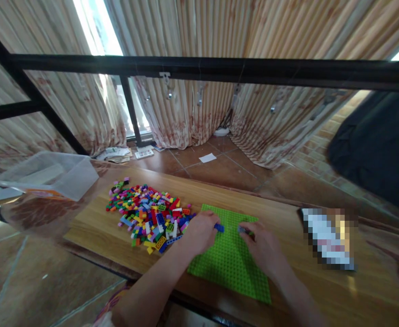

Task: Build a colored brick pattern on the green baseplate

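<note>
My left hand (202, 230) is closed on a blue toy brick (219, 228), held over the upper part of a green studded baseplate (231, 268). Over the plate's right side, my right hand (261, 245) pinches a small dark piece (244, 230); part of it is hidden by my fingers, and its exact kind is hard to make out. The two hands are apart, with green studs showing between them. Just left of my left hand lies a large heap of mixed coloured bricks (148, 213).
The baseplate and bricks lie on a wooden board (93, 227). A clear plastic bin (83, 177) stands at the far left. On the right rests a blurred-out flat object (329, 240). A black metal rail (202, 68) and curtains (199, 113) are beyond.
</note>
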A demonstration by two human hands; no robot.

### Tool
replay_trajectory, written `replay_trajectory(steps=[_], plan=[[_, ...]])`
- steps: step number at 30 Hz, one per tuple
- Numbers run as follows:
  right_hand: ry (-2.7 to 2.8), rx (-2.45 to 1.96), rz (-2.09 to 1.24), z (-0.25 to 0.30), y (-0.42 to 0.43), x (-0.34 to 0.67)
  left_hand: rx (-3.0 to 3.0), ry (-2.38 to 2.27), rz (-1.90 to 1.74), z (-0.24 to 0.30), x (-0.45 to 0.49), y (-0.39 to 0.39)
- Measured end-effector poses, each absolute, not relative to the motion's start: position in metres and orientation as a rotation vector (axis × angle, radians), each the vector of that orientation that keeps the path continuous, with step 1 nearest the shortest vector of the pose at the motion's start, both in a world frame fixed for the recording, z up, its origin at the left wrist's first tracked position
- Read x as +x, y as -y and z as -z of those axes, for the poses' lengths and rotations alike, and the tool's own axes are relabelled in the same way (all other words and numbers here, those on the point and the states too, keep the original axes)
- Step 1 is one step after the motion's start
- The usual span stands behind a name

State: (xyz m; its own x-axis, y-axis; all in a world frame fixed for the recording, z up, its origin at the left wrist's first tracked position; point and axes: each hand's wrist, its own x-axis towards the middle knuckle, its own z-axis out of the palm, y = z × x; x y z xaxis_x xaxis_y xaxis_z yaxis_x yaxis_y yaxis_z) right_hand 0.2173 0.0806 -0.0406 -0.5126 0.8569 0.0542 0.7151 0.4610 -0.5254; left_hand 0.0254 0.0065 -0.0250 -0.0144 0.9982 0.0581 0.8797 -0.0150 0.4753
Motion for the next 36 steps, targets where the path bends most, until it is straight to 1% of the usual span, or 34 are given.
replay_trajectory(steps=[11, 18, 24, 28, 36], plan=[[2.510, -1.324, -0.714, 0.034, -0.080, 0.235, 1.895, -1.914, -0.594, 0.025, 0.041, 0.008], [2.434, -1.385, -0.611, 0.027, -0.074, 0.229, 1.843, -1.876, -0.630, 0.024, 0.038, 0.009], [2.450, -1.196, -0.745, 0.024, -0.061, 0.207, 1.747, -1.850, -0.656, 0.020, 0.023, 0.005], [2.581, -1.113, -0.671, 0.030, -0.058, 0.197, 1.714, -1.866, -0.670, 0.022, 0.020, 0.001], [2.589, -1.044, -0.622, 0.039, -0.068, 0.203, 1.731, -1.865, -0.668, 0.022, 0.021, 0.000]])
